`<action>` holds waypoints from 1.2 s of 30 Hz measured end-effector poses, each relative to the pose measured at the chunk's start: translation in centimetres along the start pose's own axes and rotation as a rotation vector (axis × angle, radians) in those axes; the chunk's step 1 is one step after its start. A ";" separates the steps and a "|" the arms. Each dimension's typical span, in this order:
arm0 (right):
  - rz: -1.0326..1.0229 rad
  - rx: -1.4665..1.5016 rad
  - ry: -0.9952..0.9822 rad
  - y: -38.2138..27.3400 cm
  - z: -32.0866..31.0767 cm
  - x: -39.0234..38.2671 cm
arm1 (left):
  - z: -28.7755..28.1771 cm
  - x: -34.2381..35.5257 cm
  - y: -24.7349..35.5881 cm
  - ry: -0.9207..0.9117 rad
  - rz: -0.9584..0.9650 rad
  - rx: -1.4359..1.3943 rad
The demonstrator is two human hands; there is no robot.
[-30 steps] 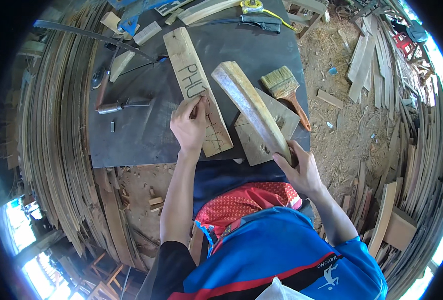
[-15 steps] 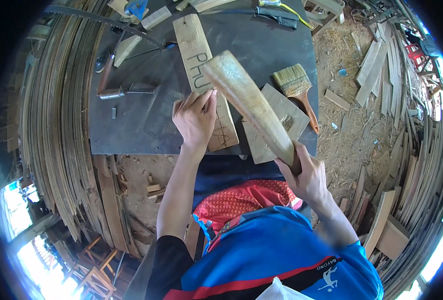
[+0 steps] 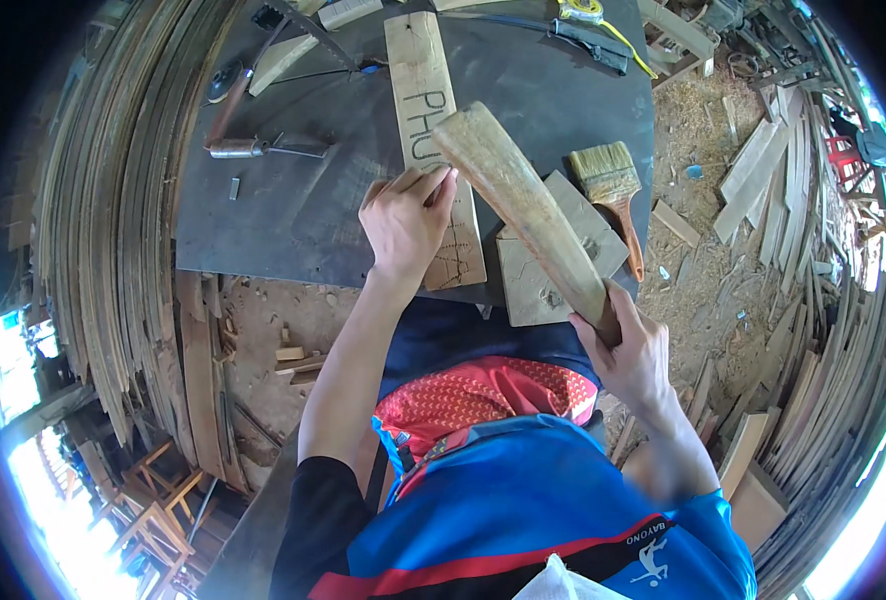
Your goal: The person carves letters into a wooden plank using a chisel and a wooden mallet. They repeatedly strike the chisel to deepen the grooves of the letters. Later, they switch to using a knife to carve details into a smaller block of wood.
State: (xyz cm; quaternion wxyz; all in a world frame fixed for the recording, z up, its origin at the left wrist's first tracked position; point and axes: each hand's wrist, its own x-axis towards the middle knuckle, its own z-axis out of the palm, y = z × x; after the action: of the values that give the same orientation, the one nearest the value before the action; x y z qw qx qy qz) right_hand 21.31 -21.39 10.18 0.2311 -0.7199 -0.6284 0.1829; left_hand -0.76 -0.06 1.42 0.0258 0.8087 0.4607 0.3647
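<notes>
My left hand [image 3: 408, 220] is closed in a pinch at the middle of a pale board [image 3: 418, 55] marked with dark lettering and dotted lines; what its fingertips hold is too small to make out. My right hand [image 3: 623, 345] grips the lower end of a long, worn wooden bar [image 3: 523, 200], whose top end hangs over the board just above my left fingertips. A square wooden block [image 3: 533, 280] lies under the bar. Right of it lies a wide brush [image 3: 603, 170] with a wooden handle.
The dark tabletop [image 3: 293, 220] also carries a wooden-handled tool [image 3: 238, 148], a saw blade [image 3: 313, 30], a small metal piece [image 3: 235, 187] and a yellow tape measure [image 3: 580, 10]. Long planks [image 3: 113, 200] are stacked at left; more boards [image 3: 748, 180] lie right on the littered floor.
The bar's top end has come leftward over the board, closer to my pinched left fingers, which stay on the board. The whole view has shifted, with the table higher and further right.
</notes>
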 end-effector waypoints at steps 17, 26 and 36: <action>0.056 -0.036 -0.068 0.3 0.1 -0.3 | 0.2 -0.2 -0.3 0.009 -0.008 -0.003; 0.344 0.428 -0.007 0.0 -0.5 0.1 | 0.7 0.1 -0.4 0.014 -0.112 -0.194; 0.483 0.527 -0.081 1.0 3.0 -1.6 | 1.2 -0.2 -0.8 0.024 -0.121 -0.287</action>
State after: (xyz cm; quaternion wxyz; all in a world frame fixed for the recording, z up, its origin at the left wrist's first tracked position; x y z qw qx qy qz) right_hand 20.23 -22.76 7.07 0.3337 -0.7555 -0.3800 0.4164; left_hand -0.68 0.57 0.16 0.1574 0.7630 0.4521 0.4343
